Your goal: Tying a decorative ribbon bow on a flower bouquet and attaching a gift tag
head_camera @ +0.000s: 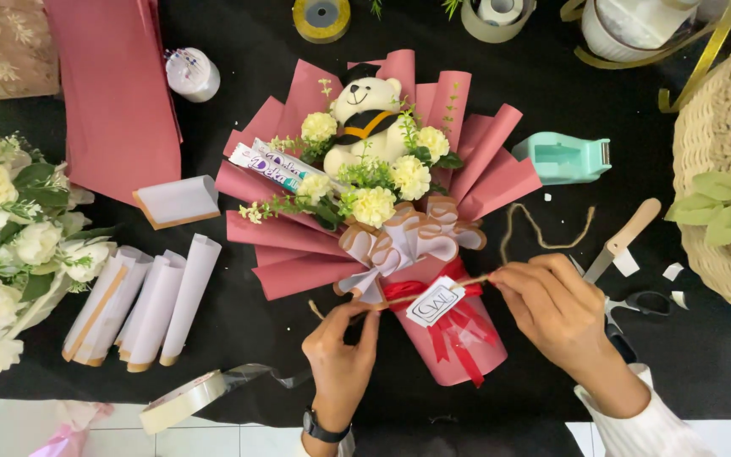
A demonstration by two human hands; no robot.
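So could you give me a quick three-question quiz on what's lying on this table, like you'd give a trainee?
1. True or false: both hands, the left hand and the right hand, pinch the twine stretched across the bouquet.
2. Which toy sits among the flowers? A) a rabbit B) a teddy bear in a graduation cap C) a doll
3. Fill in: the mint green tape dispenser lies to the ____ of the bouquet in the picture.

Key: 1 true; 2 B; 3 right.
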